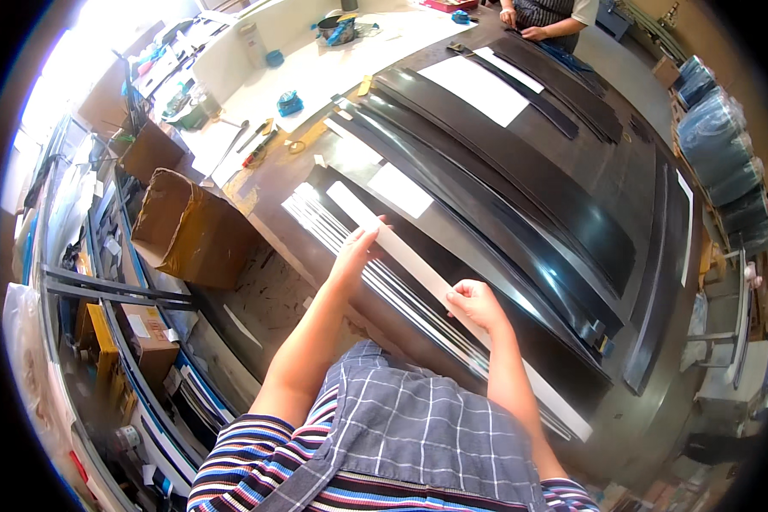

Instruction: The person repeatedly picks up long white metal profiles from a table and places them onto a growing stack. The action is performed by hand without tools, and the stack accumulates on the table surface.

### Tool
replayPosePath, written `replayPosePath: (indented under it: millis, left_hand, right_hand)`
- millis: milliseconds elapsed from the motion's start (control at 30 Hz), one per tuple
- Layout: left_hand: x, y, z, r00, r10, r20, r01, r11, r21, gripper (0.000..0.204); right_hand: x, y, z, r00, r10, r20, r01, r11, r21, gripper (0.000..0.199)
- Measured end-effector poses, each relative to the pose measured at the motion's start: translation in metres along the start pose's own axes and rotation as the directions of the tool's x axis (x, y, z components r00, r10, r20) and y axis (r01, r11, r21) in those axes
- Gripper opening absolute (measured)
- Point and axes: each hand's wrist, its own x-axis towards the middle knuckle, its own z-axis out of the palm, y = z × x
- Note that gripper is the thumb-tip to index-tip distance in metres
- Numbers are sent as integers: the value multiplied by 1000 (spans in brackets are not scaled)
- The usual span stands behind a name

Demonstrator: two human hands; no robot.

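Observation:
A long white strip [414, 264] runs slantwise in front of me, from the far left toward the near right. My left hand [358, 252] grips its left edge, with fingertips showing past it. Farther down the strip, my right hand [476, 305] is closed, thumb and fingers pinched on it. Several narrow white strips [316, 224] lie side by side on the table, just left of the held one and partly under my left hand. Dark flat sheets [538, 341] lie along its right side.
Long dark strips [503, 171] cover much of the table, with white paper sheets [401, 189] among them. A cardboard box [188, 226] stands at the left, near a red-handled tool [256, 155]. Another person's hands [529, 30] work at the far end. Wrapped rolls [721, 136] stand at right.

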Motion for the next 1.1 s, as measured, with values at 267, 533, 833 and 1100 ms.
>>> replayPosePath:
  millis: [267,533,833,1100]
  left_hand:
    - [8,-15,-88,849,476,229,-219,-77,973,35]
    - [7,-10,-88,851,428,305,-307,-66,949,36]
    - [9,-1,-90,859,362,362,-360,-75,930,41]
    - [10,5,-89,862,380,336,-361,-5,932,51]
  right_hand:
    - [32,10,12,981,30,-191,-43,997,-62,14]
    - [53,-13,48,974,-43,-222,10,990,-143,15]
    - [63,-14,62,967,-114,-230,73,981,-180,10]
    - [64,-6,56,986,-25,-165,27,1000,14,8]
